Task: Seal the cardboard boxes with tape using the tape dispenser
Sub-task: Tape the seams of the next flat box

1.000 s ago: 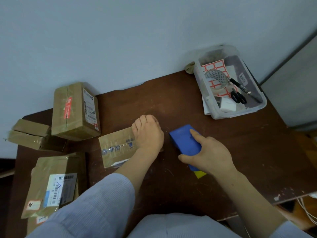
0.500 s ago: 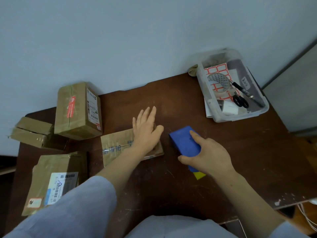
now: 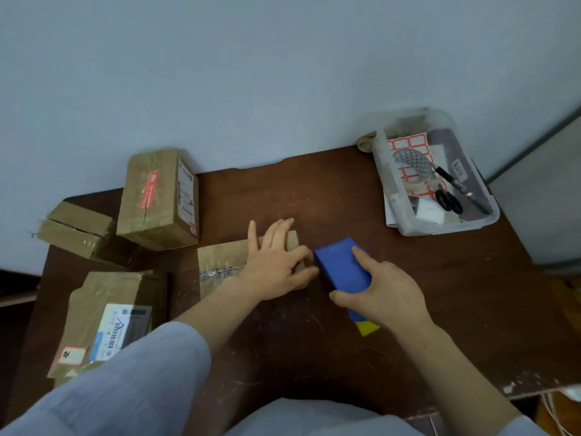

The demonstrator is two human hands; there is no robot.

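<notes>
A small flat cardboard box [image 3: 220, 265] lies in the middle of the brown table [image 3: 456, 309]. My left hand [image 3: 276, 265] rests flat on its right half, fingers spread, thumb at the box's right edge. Right beside it sits the blue tape dispenser [image 3: 341, 262], with a yellow part [image 3: 369, 328] showing under my wrist. My right hand [image 3: 383, 294] grips the dispenser from behind, index finger lying on its top. The dispenser's front end is close to the box's right edge; whether they touch I cannot tell.
Three more cardboard boxes stand at the left: a taped one [image 3: 160, 199] at the back, an open-flapped one [image 3: 75, 229] at the far left edge, and a labelled one [image 3: 110, 322] near me. A clear plastic bin [image 3: 484, 221] holding scissors and labels sits at the back right.
My left hand went from a fist on the box to flat with spread fingers, then slid right toward the box's right edge. My right hand stayed on the dispenser.
</notes>
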